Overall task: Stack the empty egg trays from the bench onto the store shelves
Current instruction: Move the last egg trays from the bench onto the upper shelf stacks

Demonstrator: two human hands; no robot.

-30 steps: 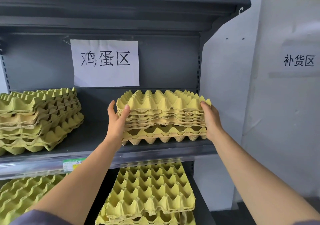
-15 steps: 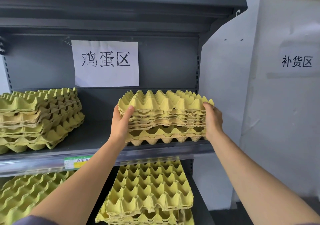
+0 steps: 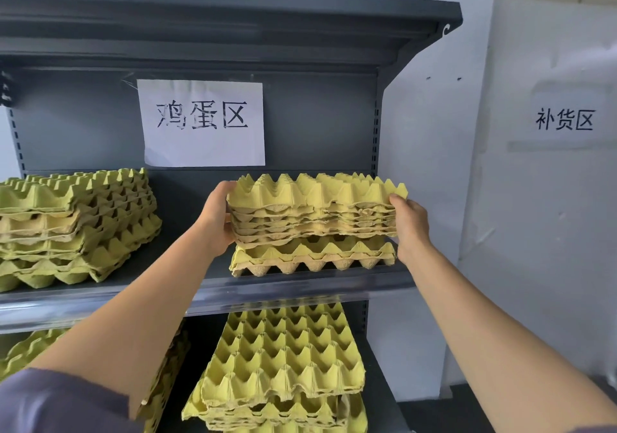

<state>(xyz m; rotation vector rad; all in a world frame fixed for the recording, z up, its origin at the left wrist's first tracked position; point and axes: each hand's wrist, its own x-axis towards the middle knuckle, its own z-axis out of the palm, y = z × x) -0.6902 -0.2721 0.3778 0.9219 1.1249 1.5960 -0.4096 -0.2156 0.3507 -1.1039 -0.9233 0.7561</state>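
From the head camera, both arms reach forward to a dark grey store shelf (image 3: 300, 287). The left hand (image 3: 216, 220) grips the left edge of a bundle of egg trays (image 3: 314, 209), with its fingers (image 3: 224, 186) curled over the top corner. The right hand (image 3: 410, 224) grips the right edge, fingertips (image 3: 395, 198) hooked onto the rim. The bundle is several yellow-green pulp trays nested together, held level at the right end of the shelf, directly over two bottom trays (image 3: 314, 260) that sit on the shelf board near its front edge. Whether the bundle rests on those two or hangs just clear of them cannot be told. At the left end of the same shelf, well apart, stands a taller left pile (image 3: 75, 222) of the same trays, slightly skewed layer to layer. A white paper sign (image 3: 203, 122) with black characters is stuck to the back panel between the two piles. On the shelf below, a lower stack (image 3: 283, 359) lies under the held bundle, and more trays (image 3: 26, 349) show at the far left. A second wall sign (image 3: 564, 120) hangs on the white wall to the right. A grey-purple sleeve (image 3: 60, 402) covers the left upper arm.
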